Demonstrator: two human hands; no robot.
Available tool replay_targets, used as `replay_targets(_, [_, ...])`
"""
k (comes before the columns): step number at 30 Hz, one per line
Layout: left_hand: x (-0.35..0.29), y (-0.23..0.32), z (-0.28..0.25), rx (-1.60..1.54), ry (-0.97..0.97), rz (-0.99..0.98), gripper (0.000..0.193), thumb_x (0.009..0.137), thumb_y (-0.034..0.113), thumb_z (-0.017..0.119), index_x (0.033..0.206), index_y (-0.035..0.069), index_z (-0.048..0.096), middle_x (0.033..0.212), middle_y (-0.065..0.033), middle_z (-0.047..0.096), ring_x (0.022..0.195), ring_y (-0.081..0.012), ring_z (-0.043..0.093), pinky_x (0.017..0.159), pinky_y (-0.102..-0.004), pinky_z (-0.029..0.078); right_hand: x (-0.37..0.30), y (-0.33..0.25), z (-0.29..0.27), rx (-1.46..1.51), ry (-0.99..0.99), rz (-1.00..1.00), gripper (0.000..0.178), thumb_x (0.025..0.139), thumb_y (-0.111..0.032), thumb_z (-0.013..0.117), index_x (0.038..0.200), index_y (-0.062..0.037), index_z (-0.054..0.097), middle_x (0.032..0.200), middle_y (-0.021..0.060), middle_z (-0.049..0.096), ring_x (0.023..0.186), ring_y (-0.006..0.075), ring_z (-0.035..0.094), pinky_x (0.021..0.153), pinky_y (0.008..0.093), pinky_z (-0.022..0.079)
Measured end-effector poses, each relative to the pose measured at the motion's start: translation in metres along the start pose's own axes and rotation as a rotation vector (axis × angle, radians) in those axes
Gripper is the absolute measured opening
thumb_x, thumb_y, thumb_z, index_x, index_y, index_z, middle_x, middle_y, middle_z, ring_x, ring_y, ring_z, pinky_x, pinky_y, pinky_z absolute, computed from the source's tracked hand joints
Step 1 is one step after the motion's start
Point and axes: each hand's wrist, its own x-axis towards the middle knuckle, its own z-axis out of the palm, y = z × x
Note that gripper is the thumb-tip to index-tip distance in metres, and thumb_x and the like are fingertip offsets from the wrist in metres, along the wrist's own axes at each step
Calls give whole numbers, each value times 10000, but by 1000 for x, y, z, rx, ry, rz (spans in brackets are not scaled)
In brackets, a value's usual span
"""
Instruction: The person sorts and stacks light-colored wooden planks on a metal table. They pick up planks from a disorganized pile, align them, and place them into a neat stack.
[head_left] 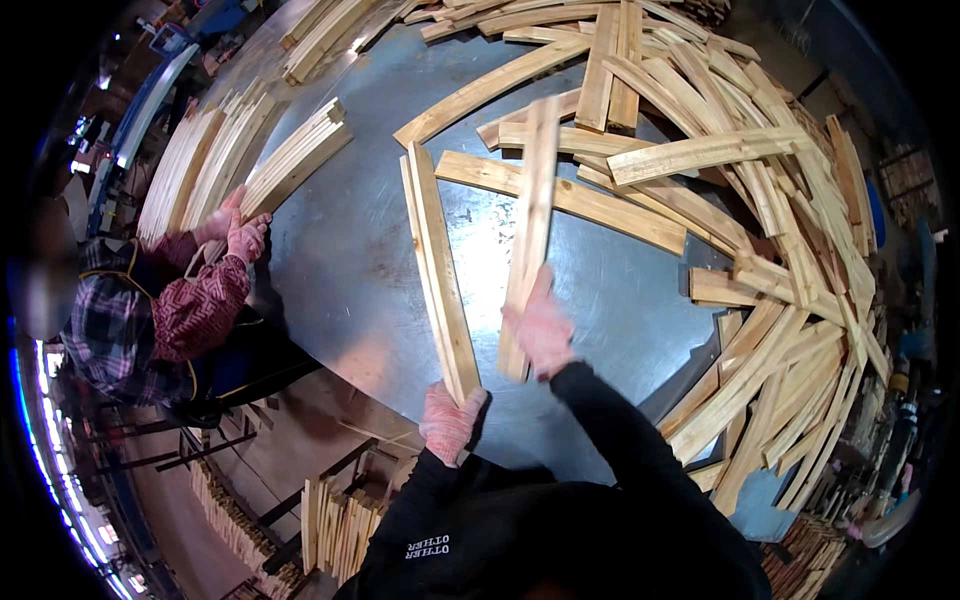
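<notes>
Both my hands wear pinkish knit gloves. My left hand (452,420) is closed round the near end of a pair of wooden slats (440,280), which lie side by side and point away from me. My right hand (543,325) grips another wooden slat (533,200) near its close end; this slat is a little blurred and slants away over the metal tabletop (340,260). Its far part passes in front of a slat (620,215) lying crosswise. The fingers under the right slat are partly hidden.
A large loose heap of wooden slats (740,130) covers the far and right side of the table. At the left, a co-worker's gloved hands (235,230) touch neat slat stacks (295,160). More slats (340,525) stand below the table's near edge.
</notes>
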Motion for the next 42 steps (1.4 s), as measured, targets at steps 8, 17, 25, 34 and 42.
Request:
replay_targets(8, [3,44,22,41,145,-18,733,825,270,703,1430,-19,404,1252,-276,582,1169,-421,584,983,-453,476,76,31,-73,10,541,-462,691,974,-206,622,1513,77,294,1339,268,586,1193,448,573,1040,439,461])
replay_targets(17, [-39,14,49,-591,10,-97,567,831,-19,609,1360,34,411,996,-125,604,749,-189,609,621,-326,535,181,75,-163,379,636,-255,465,946,-379,687,1079,64,634,967,250,703,952,370,677,845,446,524])
replay_targets(25, [-41,16,49,-174,81,26,941,836,227,785,1555,3,221,1282,-244,593,1115,-333,609,982,-392,487,-107,76,17,-413,-284,-360,297,940,-206,503,1098,36,568,819,167,711,693,336,721,540,452,554])
replay_targets(34, [-54,24,75,286,108,-12,872,781,244,759,1493,9,314,1196,-256,619,1081,-424,610,964,-446,496,27,188,-441,-1028,784,-57,624,858,-238,547,1453,-58,499,1455,175,547,1355,342,503,1190,514,304])
replay_targets(42, [-108,49,117,205,175,-31,981,720,258,789,1520,-9,287,1259,-256,605,1131,-400,618,1002,-441,490,77,203,-498,-831,728,120,512,882,-297,592,1324,-39,573,1213,221,666,1157,371,641,1016,491,477])
